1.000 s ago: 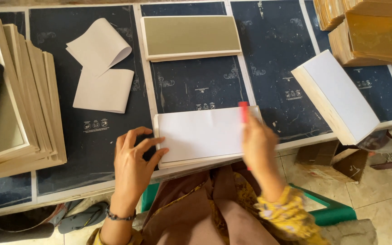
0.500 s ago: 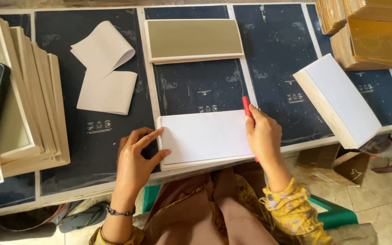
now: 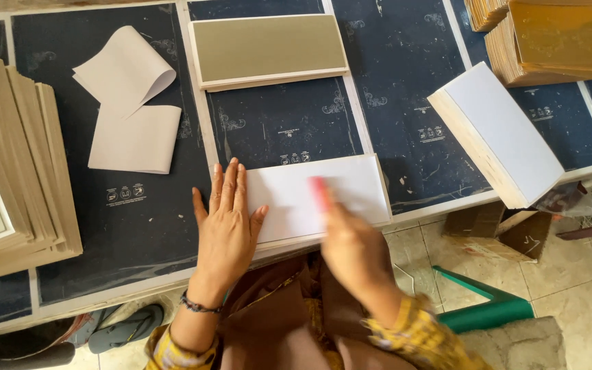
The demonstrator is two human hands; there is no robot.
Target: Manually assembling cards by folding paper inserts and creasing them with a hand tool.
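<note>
Two hands are on the white sheet (image 3: 337,195) that lies at the near edge of the dark surface (image 3: 405,123), and I read them like this: my left hand (image 3: 229,223) lies flat with fingers straight and spread slightly, palm down, pressing the sheet's 9 o'clock end, so its grip is released and closes on nothing. My right hand (image 3: 354,250) is blurred; it grasps a thin red tool (image 3: 319,192) whose tip rests on the sheet near the middle. The sheet tops a thin pale stack and sits at about 6 o'clock on the surface, just in front of my body. At 12 o'clock from it lies an olive-green board (image 3: 268,48) on a white backing. At 10 o'clock lie two loose white papers (image 3: 131,103), one curled. At 9 o'clock stands a fanned pile of beige boards (image 3: 15,164). At 3 o'clock a thick white block of paper (image 3: 505,130) overhangs the surface's edge, with brown-yellow stacks (image 3: 556,38) at 1 o'clock.
</note>
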